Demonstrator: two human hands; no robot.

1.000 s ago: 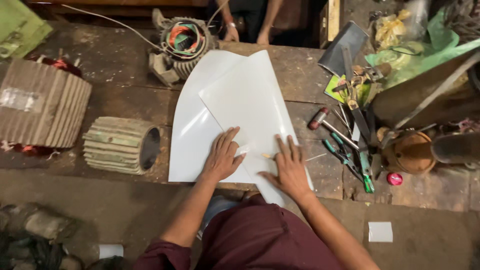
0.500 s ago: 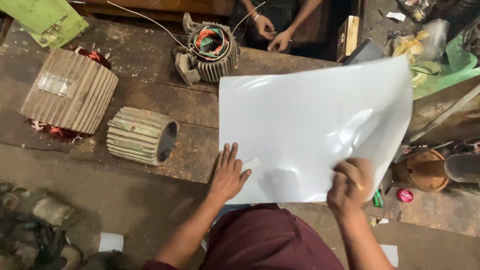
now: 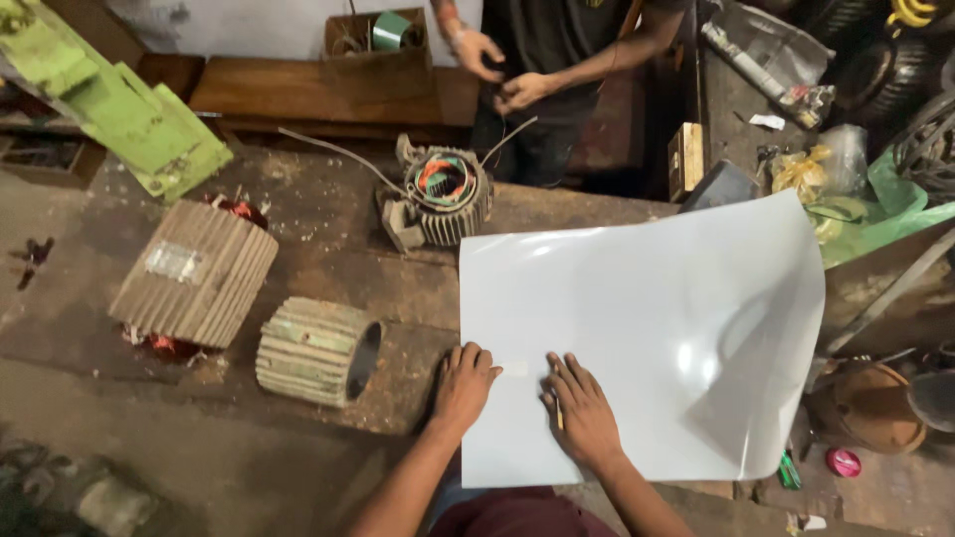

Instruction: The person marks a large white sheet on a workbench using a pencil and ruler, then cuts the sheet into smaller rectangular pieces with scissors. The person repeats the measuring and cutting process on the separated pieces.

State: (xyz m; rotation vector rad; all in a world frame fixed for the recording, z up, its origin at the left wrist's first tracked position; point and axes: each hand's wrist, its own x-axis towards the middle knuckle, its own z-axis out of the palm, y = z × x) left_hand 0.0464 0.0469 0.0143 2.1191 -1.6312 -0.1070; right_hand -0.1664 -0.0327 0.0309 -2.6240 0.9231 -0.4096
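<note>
A large glossy white sheet (image 3: 647, 328) lies spread over the right half of the worn wooden bench (image 3: 328, 268), its right edge curling up. My left hand (image 3: 464, 386) rests flat on the sheet's near left corner, fingers apart. My right hand (image 3: 584, 416) presses on the sheet just right of it, with a thin stick-like thing under the fingers that I cannot identify.
Left of the sheet sit two ribbed motor stators (image 3: 318, 350) (image 3: 194, 273). A wound stator with coloured wires (image 3: 443, 194) stands at the far edge, where another person's hands (image 3: 502, 75) handle wire. Tools, a round brown pot (image 3: 870, 408) and bags crowd the right side.
The sheet, lifted by my right hand half a second ago, now lies unfolded flat on the bench. Both hands have come down onto its near edge.
</note>
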